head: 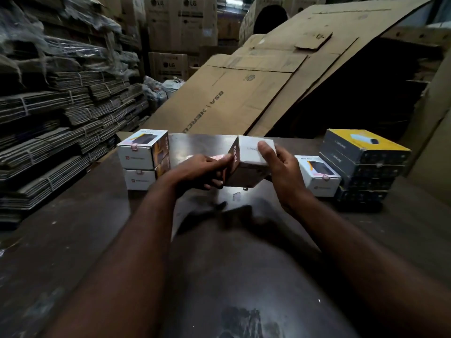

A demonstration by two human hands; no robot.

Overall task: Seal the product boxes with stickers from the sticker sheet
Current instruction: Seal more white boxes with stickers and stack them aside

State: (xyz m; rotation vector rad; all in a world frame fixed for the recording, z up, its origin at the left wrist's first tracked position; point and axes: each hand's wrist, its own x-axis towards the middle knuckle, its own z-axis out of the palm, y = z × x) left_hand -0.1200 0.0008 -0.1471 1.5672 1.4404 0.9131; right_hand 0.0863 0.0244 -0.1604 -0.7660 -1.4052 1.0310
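Product box [253, 154] is being gripped near the tabletop's [97, 240] far edge by the right hand [283, 172], thumb on top; left hand [200, 169] is being pinched onto its side; probably light, stiff-ish cardboard, best held by the edges

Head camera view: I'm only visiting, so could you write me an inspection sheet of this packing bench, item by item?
Surface: dark table, scuffed and shiny.
Job's things: white product box held in both hands; two stacked white boxes at left, the upper one with a pink sticker on its flap edge; single white box at right, also stickered; pinkish strip behind the left hand, possibly the sticker sheet.
Clutter: stack of dark boxes at far right, its top yellow; small scraps.
Grippers: left hand grips the held box's left side; right hand holds its right side, thumb on top.
Cables: nothing seen.
Surroundings: leaning cardboard sheets; bundled flat cartons at left; large cartons behind.
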